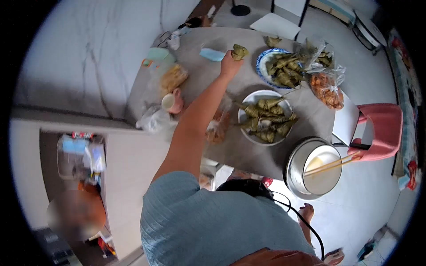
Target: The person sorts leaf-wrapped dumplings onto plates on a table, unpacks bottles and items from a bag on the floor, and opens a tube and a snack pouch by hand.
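Observation:
My left hand (230, 65) reaches far over the table, with its fingers closed around a zongzi (240, 52) wrapped in green leaves. A flat light-blue item (212, 55), perhaps a face mask, lies just left of the hand. To its right, a blue-rimmed plate (258, 70) is heaped with several zongzi, and one loose zongzi (273, 41) sits beyond it. Nearer my body, a white bowl (243, 128) contains more zongzi. My right hand cannot be made out; a bare limb end beside my torso looks like a foot.
A pot with a pale inside (330, 182) carries chopsticks (330, 166) at the table's near right corner. Clear bags, one with reddish-brown food (327, 91), stand at the right edge. A pink mug (173, 102) and white plastic bag (153, 119) are leftward. Chairs (386, 129) flank the table.

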### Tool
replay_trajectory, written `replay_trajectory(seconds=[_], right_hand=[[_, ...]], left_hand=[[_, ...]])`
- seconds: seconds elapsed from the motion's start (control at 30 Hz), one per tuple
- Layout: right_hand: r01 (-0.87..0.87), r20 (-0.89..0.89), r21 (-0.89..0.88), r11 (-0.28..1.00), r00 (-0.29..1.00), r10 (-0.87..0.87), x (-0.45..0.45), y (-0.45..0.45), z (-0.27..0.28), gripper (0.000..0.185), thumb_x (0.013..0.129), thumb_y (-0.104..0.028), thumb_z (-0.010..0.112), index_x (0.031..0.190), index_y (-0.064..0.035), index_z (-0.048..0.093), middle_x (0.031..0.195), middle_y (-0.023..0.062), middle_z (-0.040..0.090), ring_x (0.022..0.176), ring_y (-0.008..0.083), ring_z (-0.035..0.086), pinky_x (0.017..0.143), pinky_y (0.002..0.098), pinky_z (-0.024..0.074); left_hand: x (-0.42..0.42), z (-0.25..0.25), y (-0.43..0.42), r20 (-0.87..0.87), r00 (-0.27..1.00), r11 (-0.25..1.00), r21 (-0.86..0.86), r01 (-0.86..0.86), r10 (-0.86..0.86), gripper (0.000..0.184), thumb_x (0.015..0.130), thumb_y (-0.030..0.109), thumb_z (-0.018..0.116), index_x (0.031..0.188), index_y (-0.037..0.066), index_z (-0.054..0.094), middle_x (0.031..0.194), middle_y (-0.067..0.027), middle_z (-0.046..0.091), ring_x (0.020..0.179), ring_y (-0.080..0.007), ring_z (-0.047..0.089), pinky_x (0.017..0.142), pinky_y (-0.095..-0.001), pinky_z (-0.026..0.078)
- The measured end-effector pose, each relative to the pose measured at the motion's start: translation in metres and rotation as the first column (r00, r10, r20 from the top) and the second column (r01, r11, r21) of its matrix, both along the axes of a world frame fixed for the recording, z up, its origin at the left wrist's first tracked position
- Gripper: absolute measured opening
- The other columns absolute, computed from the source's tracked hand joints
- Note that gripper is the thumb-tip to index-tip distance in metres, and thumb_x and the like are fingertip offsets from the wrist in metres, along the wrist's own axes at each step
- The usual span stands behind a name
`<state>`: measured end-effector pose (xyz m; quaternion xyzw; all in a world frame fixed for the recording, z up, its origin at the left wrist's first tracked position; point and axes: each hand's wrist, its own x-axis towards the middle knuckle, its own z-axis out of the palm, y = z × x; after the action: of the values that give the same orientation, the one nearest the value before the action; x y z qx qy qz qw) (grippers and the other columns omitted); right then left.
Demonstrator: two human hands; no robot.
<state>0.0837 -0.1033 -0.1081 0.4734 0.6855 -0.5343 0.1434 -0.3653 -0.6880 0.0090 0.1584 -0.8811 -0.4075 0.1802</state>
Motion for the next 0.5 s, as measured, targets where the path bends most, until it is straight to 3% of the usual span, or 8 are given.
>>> replay_trajectory(seconds=[0.07, 0.13, 0.2, 0.27, 0.33, 0.37, 0.4, 0.5], right_hand=[[0.046, 0.029, 0.031, 0.998, 0.998, -0.047, 0.016, -0.012, -0.014, 0.017, 0.085, -0.017, 0.051, 0.095, -0.0053, 0.057, 0.064, 0.0103, 0.058, 0.046, 0.0186, 0.049, 0.038, 0.0326, 0.0383], [0.11, 0.029, 0.036, 0.993, 0.993, -0.111, 0.03, -0.035, -0.011, 0.018, 0.085, -0.018, 0.051, 0.095, -0.0046, 0.057, 0.064, 0.0105, 0.057, 0.047, 0.019, 0.051, 0.039, 0.0326, 0.0397], [0.192, 0.114, -0.026, 0.981, 0.975, -0.188, 0.04, -0.054, 0.005, 0.017, 0.085, -0.016, 0.052, 0.096, -0.0037, 0.056, 0.065, 0.012, 0.059, 0.047, 0.0196, 0.052, 0.041, 0.0326, 0.042], [0.216, 0.128, -0.03, 0.976, 0.969, -0.211, 0.064, -0.064, 0.005, 0.017, 0.085, -0.015, 0.052, 0.097, -0.002, 0.055, 0.065, 0.0135, 0.059, 0.047, 0.0202, 0.052, 0.041, 0.033, 0.0419], [0.222, 0.061, -0.033, 0.975, 0.974, -0.219, 0.099, -0.065, -0.013, 0.019, 0.085, -0.014, 0.052, 0.097, 0.0005, 0.055, 0.065, 0.0148, 0.06, 0.049, 0.021, 0.053, 0.043, 0.0326, 0.0419], [0.152, 0.162, 0.082, 0.985, 0.973, -0.163, 0.1, -0.076, -0.009, 0.021, 0.086, -0.015, 0.051, 0.098, 0.0027, 0.055, 0.065, 0.0156, 0.06, 0.051, 0.0216, 0.054, 0.045, 0.0324, 0.0418], [0.122, 0.19, 0.084, 0.989, 0.972, -0.136, 0.101, -0.084, 0.0, 0.021, 0.086, -0.014, 0.05, 0.098, 0.0023, 0.055, 0.065, 0.0159, 0.059, 0.054, 0.0221, 0.055, 0.048, 0.0324, 0.0422], [0.271, 0.233, 0.061, 0.961, 0.932, -0.277, 0.101, -0.101, 0.012, 0.02, 0.086, -0.015, 0.051, 0.097, 0.0015, 0.054, 0.064, 0.0157, 0.059, 0.051, 0.0218, 0.053, 0.046, 0.0327, 0.0408]], left_hand=[[-0.06, -0.02, 0.008, -0.072, 0.997, 0.999, -0.034, -0.016, 0.014, 0.045, 0.066, 0.025, 0.075, 0.101, 0.003, 0.057, 0.101, -0.0197, 0.064, 0.095, -0.0387, 0.06, 0.082, -0.0437, 0.048], [-0.105, -0.033, 0.02, -0.025, 1.0, 0.996, -0.084, -0.012, 0.01, 0.047, 0.065, 0.025, 0.077, 0.102, 0.003, 0.057, 0.099, -0.019, 0.064, 0.095, -0.0373, 0.061, 0.083, -0.0435, 0.049], [-0.148, -0.054, 0.028, 0.02, 1.0, 1.0, -0.022, 0.006, -0.005, 0.05, 0.063, 0.024, 0.08, 0.102, 0.002, 0.057, 0.1, -0.0184, 0.064, 0.095, -0.0363, 0.061, 0.082, -0.0433, 0.049], [-0.185, -0.08, 0.033, -0.046, 0.999, 1.0, 0.0, 0.024, -0.024, 0.053, 0.062, 0.024, 0.081, 0.103, 0.003, 0.055, 0.101, -0.0179, 0.064, 0.096, -0.0359, 0.061, 0.082, -0.0434, 0.049], [-0.227, -0.116, 0.03, -0.056, 0.991, 0.985, 0.115, 0.126, -0.12, 0.056, 0.063, 0.024, 0.081, 0.106, 0.004, 0.053, 0.104, -0.0177, 0.064, 0.095, -0.036, 0.062, 0.083, -0.0433, 0.049], [-0.216, -0.089, 0.044, -0.009, 0.999, 0.999, -0.028, 0.045, -0.045, 0.06, 0.063, 0.024, 0.081, 0.111, 0.006, 0.049, 0.105, -0.0178, 0.064, 0.097, -0.0361, 0.061, 0.084, -0.0428, 0.048], [-0.225, -0.096, 0.047, -0.003, 0.998, 0.998, -0.015, 0.057, -0.057, 0.06, 0.063, 0.024, 0.081, 0.111, 0.006, 0.049, 0.105, -0.0178, 0.064, 0.097, -0.0361, 0.061, 0.084, -0.0428, 0.048], [-0.241, -0.097, 0.06, -0.068, 0.991, 0.99, 0.071, 0.124, -0.119, 0.063, 0.066, 0.018, 0.08, 0.118, 0.008, 0.046, 0.108, -0.0155, 0.064, 0.102, -0.0343, 0.06, 0.085, -0.0412, 0.048]])
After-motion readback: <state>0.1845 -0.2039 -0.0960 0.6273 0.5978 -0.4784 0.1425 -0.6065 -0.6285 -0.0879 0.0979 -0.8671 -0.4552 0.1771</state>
